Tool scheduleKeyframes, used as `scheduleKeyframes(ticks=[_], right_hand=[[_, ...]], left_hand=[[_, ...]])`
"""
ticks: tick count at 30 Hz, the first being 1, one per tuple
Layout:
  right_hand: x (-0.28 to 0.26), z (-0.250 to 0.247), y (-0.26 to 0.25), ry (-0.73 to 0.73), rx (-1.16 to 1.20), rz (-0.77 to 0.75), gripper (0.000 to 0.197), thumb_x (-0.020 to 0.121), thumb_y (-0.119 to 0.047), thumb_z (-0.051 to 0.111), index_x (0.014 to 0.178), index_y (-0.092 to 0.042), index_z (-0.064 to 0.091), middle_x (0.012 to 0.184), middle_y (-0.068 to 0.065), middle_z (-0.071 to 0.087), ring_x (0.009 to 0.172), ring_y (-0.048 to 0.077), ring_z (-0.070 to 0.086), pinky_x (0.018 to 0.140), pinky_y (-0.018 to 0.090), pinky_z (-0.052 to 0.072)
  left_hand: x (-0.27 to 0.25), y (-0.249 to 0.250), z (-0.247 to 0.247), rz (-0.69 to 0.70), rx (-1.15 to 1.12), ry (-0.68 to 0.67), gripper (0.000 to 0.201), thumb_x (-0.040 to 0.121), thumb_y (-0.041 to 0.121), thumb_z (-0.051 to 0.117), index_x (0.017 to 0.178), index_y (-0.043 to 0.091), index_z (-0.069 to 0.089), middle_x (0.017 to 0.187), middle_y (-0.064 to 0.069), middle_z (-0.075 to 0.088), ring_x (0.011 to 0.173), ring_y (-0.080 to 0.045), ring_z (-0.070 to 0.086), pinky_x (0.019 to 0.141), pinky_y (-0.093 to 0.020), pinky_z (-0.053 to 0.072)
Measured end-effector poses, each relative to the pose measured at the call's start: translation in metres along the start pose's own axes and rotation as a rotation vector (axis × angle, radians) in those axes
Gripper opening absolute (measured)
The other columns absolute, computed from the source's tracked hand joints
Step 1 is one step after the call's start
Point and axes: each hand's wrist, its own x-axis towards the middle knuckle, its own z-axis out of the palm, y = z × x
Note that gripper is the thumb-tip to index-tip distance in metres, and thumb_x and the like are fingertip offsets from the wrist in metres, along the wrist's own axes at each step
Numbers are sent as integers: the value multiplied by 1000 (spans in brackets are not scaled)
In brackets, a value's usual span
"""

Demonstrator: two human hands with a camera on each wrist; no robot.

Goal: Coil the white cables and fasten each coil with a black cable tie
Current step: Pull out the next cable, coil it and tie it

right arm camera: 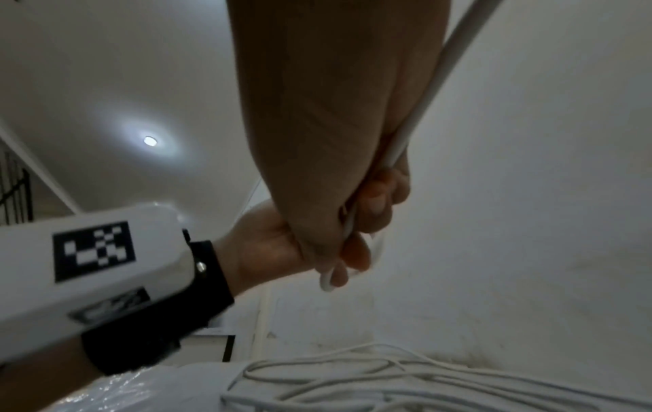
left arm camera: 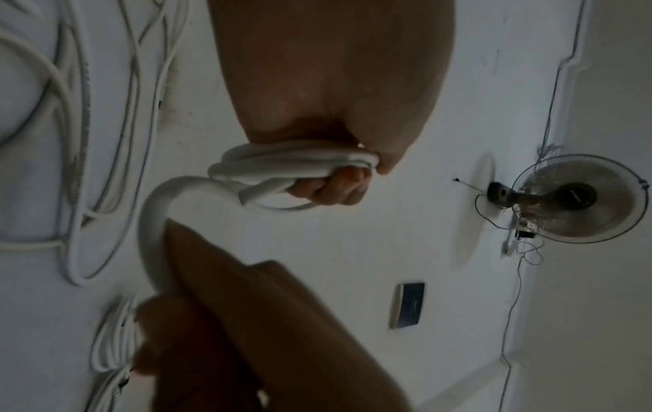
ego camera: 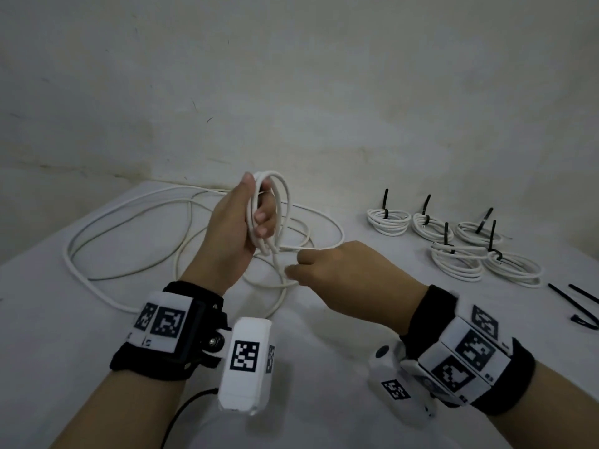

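Lying slack in wide loops on the white table (ego camera: 48,319), the uncoiled part of the white cable (ego camera: 107,205) is spread left of and behind the left-hand fingers. A small coil (ego camera: 275,202) of that same cable is gripped upright above the table in the left hand (ego camera: 233,228); fingers (ego camera: 264,222) are curled round the bunched turns, thumb pressed along the far side. From the left wrist view the turns (left arm camera: 282,164) are seen squeezed between curled fingertips and palm, with one strand arcing out toward the other hand. That strand (ego camera: 282,270) is run down from the coil to the right hand (ego camera: 350,280), just right of and below the left-hand fingers. The right-hand fingers are closed round it; in the right wrist view the strand (right arm camera: 437,83) is seen passing through the curled fingers (right arm camera: 374,200). Whether it is pinched by the thumb cannot be told. Well right of the right-hand fingers, five finished coils (ego camera: 453,241) are laid on the table in two rows, each bound with a black cable tie (ego camera: 385,202) whose tail is stuck upward. Further right, near the table edge, loose black cable ties (ego camera: 580,306) are laid flat, partly cut off by the frame. Black wristbands with white marker blocks (ego camera: 246,361) are worn on both wrists.
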Motion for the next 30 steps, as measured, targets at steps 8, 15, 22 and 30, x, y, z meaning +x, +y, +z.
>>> scheduleKeyframes(ticks=[8, 15, 22, 30], right_hand=[[8, -35, 3, 337, 420, -45, 11, 76, -24, 71, 73, -17, 63, 67, -4, 64, 56, 16, 58, 49, 25, 41], [23, -44, -5, 182, 475, 32, 13, 86, -21, 67, 86, -9, 62, 76, 0, 57, 74, 18, 51, 62, 29, 33], [28, -48, -8, 204, 489, -8, 16, 83, -20, 70, 78, -14, 56, 71, -7, 44, 68, 11, 39, 54, 21, 29], [21, -41, 23, 348, 638, 95, 35, 74, -27, 78, 70, -17, 45, 55, -8, 43, 54, 10, 39, 51, 19, 31]], left_hand=[[-9, -7, 8, -130, 149, 16, 44, 100, 36, 33, 77, 16, 65, 64, -2, 49, 55, -12, 47, 54, -23, 39], [-15, -8, 9, -187, 278, -97, 42, 86, 41, 41, 94, 7, 63, 81, -7, 66, 75, -9, 65, 64, -19, 53], [-19, -6, 14, -196, 240, -63, 33, 98, 14, 30, 73, 9, 51, 47, 5, 58, 47, -1, 58, 47, -12, 46], [-18, -7, 22, -347, 16, -171, 44, 85, 15, 37, 43, 19, 46, 39, 6, 31, 33, -5, 26, 32, -14, 24]])
